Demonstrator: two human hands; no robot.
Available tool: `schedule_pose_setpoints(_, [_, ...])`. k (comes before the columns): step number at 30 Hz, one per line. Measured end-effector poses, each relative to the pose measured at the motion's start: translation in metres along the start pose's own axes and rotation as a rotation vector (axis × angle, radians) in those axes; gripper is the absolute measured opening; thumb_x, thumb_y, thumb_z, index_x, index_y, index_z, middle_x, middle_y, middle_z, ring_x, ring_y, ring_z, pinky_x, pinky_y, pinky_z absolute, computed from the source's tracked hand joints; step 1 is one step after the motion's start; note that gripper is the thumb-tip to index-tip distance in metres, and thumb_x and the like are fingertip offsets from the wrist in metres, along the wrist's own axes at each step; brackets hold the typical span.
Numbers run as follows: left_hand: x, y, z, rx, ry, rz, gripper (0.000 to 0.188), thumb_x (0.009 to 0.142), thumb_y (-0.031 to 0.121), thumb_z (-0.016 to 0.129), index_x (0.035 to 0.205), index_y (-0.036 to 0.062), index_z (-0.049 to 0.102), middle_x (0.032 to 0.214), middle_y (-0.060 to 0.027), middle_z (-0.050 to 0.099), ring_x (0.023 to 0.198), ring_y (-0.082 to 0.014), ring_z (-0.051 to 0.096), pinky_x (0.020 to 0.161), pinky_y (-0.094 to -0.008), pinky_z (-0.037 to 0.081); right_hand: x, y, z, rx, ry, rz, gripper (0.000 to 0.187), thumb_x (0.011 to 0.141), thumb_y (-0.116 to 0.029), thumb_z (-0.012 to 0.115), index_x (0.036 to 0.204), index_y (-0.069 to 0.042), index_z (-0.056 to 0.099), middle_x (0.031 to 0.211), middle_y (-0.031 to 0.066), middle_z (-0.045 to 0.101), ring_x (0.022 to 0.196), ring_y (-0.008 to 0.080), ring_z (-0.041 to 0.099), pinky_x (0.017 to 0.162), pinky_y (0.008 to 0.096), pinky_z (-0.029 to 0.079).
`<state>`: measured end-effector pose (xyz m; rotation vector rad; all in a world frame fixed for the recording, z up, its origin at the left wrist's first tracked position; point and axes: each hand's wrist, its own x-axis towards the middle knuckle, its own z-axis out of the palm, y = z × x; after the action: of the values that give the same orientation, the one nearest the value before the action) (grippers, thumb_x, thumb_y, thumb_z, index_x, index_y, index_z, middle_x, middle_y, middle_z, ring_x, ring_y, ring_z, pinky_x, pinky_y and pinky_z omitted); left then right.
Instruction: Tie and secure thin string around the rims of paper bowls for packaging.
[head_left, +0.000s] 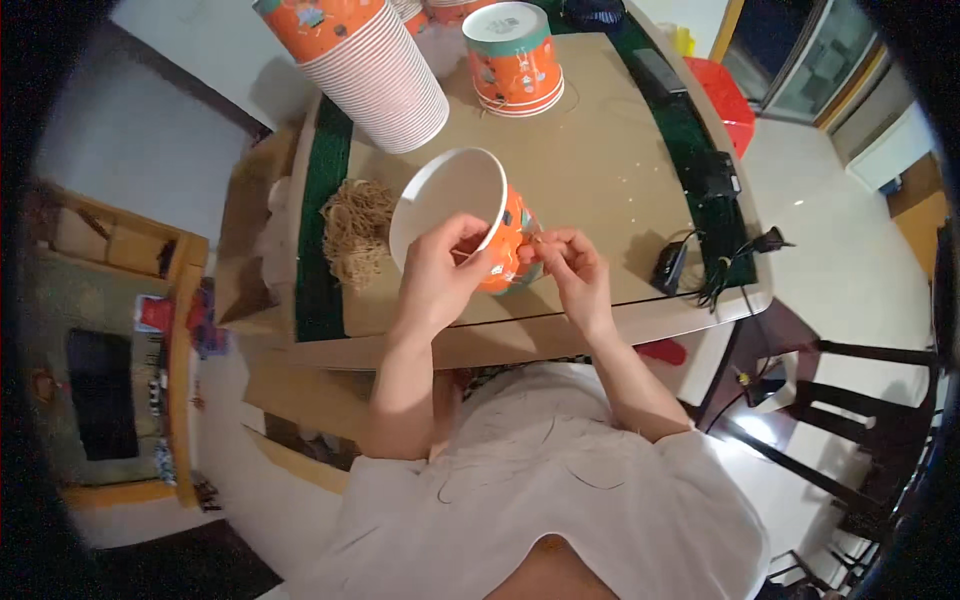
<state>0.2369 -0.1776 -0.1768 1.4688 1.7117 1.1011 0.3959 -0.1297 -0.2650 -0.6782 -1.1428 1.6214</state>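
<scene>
A large orange paper bucket [513, 228] with a white inside lies tilted above the table's near edge, its mouth facing left. My left hand [440, 275] grips its rim, with the fingers partly inside and the thumb on the printed wall. Against the bucket's right side, my right hand [578, 272] is closed in a pinch; what its fingertips hold is too small to make out. A tangled heap of tan twine [357, 232] lies just left of the bucket. Farther back stands an upside-down paper bucket [517, 68] with thin string around its lower rim.
A tall leaning stack of nested paper buckets [375, 85] occupies the far left. Brown cardboard [610, 150] covers the table over a green cloth. At the right edge are a black adapter [672, 264] and cables. A red stool [722, 100] and a dark chair [850, 420] stand beyond.
</scene>
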Motion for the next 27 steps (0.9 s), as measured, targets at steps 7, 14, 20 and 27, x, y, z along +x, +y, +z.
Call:
schedule_pose_setpoints(7, [-0.006,0.008,-0.005,-0.119,-0.081,-0.080,0.018,0.081,-0.004,0.061,0.099,-0.0018,0.058,0.086,-0.0032,0.063,0.075,-0.0071,0.059,0.064,-0.0218,0.048,0.004,0.008,0.012,-0.005,0.011,-0.043,0.006,0.089,-0.006,0.061,0.092,0.000,0.061,0.082,0.0021,0.062,0.074,0.0084,0.058,0.066,0.0222,0.048])
schedule_pose_setpoints(14, [-0.007,0.005,0.010,-0.084,-0.074,-0.095,0.019,0.080,-0.004,0.062,0.099,-0.0030,0.060,0.088,-0.0034,0.063,0.074,-0.0081,0.058,0.065,-0.0222,0.049,-0.003,0.003,0.010,0.007,0.003,-0.021,0.005,0.085,-0.003,0.063,0.089,0.000,0.062,0.085,0.0050,0.061,0.074,0.0102,0.058,0.063,0.0233,0.048])
schedule_pose_setpoints(20, [-0.008,0.011,0.021,-0.010,-0.013,-0.093,0.017,0.080,-0.003,0.060,0.097,-0.0026,0.060,0.086,-0.0050,0.064,0.074,-0.0102,0.058,0.066,-0.0239,0.050,-0.007,-0.004,0.013,-0.141,0.078,-0.238,0.009,0.083,0.002,0.063,0.092,0.002,0.065,0.090,0.0063,0.061,0.085,0.0136,0.059,0.074,0.0252,0.049])
schedule_pose_setpoints(27, [0.005,0.007,0.024,0.015,0.011,-0.018,0.015,0.080,-0.002,0.060,0.095,-0.0019,0.060,0.084,-0.0083,0.066,0.076,-0.0139,0.061,0.066,-0.0284,0.052,-0.012,0.001,0.010,-0.226,0.011,-0.300,0.008,0.087,-0.002,0.061,0.094,0.000,0.064,0.083,0.0037,0.061,0.078,0.0107,0.059,0.069,0.0242,0.049])
